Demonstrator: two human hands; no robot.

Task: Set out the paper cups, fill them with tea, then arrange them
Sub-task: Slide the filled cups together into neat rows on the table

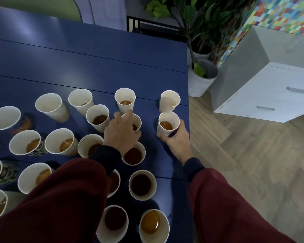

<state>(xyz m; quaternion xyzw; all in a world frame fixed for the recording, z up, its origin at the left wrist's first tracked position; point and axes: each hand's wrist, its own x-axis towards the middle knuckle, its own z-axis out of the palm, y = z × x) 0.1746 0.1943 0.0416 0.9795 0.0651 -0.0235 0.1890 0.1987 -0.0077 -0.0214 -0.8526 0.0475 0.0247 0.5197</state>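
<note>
Sleeves (60, 199), dark red, down at the bottom, one on each side. Paper cups (142, 185) all over the blue table (95, 55), most with brown tea (150, 224) inside, some dark, some light orange.

Left hand (121, 132) out over the middle of the table, fingers (130, 112) over the far rim of the middle cup (137, 121) and thumb on its near side, gripping it. A bit of tea showing inside.

Right hand (175, 139) close to the right edge of the table, fingers (182, 124) curled round the bottom of the edge cup (168, 123), holding it. Orange-brown tea low down in that one.

Just behind it, a back cup (170, 100), too hard to tell if any tea in there. More to the left, a far cup (125, 99) with a little tea.

Past the table, a potted plant (203, 79) in a white pot, a white drawer cabinet (270, 95) and a wooden floor (253, 163).
</note>
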